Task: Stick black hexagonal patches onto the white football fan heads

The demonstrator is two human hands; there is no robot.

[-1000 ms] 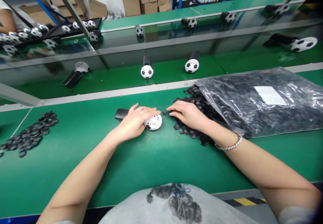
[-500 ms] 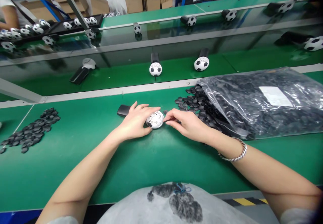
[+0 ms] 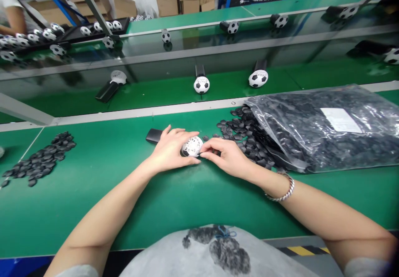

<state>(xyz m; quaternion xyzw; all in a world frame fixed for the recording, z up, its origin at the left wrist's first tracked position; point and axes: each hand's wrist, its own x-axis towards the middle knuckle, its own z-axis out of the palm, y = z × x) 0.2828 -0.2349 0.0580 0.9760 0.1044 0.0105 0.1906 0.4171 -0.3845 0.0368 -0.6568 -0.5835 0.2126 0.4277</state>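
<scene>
On the green table, a white football-shaped piece [image 3: 192, 146] with cut-out gaps is joined to a black handle [image 3: 153, 135]. My left hand [image 3: 170, 150] wraps over the ball end and grips it, thumb at the near side. With thumb and forefinger my right hand [image 3: 222, 154] pinches a small black patch [image 3: 199, 154] against the ball's right side. The patch is mostly hidden by the fingertips. Just beyond the right hand lie loose black patches [image 3: 246, 133], spilling from a clear plastic bag [image 3: 330, 127] that is full of them.
Another pile of black patches [image 3: 42, 160] lies at the left. Across a metal rail [image 3: 131, 114], a green belt [image 3: 156, 90] carries football pieces with black handles, two near the middle [image 3: 201, 85]. A person's arm [image 3: 15, 19] shows at the far left beside trays of balls.
My right hand has shifted slightly left, bringing the patch onto the ball. My left thumb has stretched along the near side. The middle football pieces on the belt have moved right.
</scene>
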